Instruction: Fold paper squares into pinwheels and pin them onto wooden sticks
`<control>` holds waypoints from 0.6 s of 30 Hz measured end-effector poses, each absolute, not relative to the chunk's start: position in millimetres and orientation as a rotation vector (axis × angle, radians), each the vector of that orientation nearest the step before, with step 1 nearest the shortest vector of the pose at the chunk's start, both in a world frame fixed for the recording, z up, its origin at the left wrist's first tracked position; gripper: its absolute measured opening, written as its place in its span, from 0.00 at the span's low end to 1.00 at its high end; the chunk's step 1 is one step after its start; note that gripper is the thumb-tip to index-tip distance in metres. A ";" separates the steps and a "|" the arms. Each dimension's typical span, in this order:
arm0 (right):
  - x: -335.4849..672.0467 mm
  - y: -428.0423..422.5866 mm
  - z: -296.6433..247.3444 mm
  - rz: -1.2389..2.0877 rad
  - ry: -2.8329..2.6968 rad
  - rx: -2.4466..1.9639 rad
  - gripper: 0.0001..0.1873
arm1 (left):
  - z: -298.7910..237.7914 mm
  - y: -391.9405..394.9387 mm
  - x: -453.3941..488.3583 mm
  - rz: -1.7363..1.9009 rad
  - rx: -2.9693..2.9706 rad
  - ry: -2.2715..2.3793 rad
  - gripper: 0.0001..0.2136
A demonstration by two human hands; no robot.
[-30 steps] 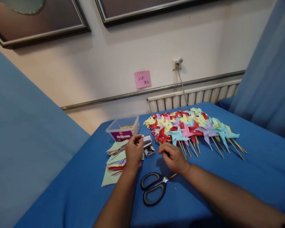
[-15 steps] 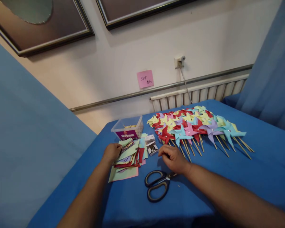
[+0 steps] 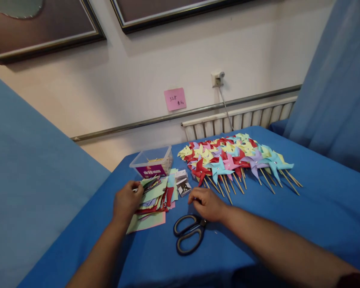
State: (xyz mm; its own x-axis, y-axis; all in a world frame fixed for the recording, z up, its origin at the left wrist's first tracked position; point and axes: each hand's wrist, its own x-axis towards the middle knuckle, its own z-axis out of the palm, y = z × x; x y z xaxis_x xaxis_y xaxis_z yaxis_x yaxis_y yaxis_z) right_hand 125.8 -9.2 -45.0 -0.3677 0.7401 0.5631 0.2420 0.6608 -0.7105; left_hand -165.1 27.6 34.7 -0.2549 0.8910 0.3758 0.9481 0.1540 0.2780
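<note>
My left hand [image 3: 126, 201] rests on the left edge of a stack of coloured paper squares [image 3: 154, 200], its fingers curled over the top sheets. My right hand [image 3: 207, 204] lies on the blue table just right of the stack, fingers curled downward; what is in them, if anything, is hidden. Black-handled scissors [image 3: 187, 236] lie just in front of my right hand, blades under it. A small open box of pins [image 3: 184, 187] sits between the paper stack and my right hand.
Several finished paper pinwheels on wooden sticks [image 3: 237, 160] lie in rows at the back right. A clear plastic box [image 3: 152, 162] with sticks stands behind the paper stack. The blue table [image 3: 288, 224] ends near a wall with a radiator [image 3: 240, 120].
My left hand has moved from above the stack's right side, near the pin box, to its left edge and now grips the sheets. My right hand has stayed near the scissors.
</note>
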 end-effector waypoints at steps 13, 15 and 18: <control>124.1 -12.1 -50.1 0.735 -1.939 -0.786 0.16 | -9.0 4.5 -165.3 -0.873 -1.920 -2.142 0.16; 124.1 -11.5 -51.5 0.748 -1.941 -0.800 0.16 | -10.2 2.3 -163.7 -0.765 -1.959 -2.078 0.15; 124.3 -10.4 -53.3 0.763 -1.947 -0.819 0.16 | -10.0 -1.7 -160.5 -0.654 -2.006 -2.001 0.14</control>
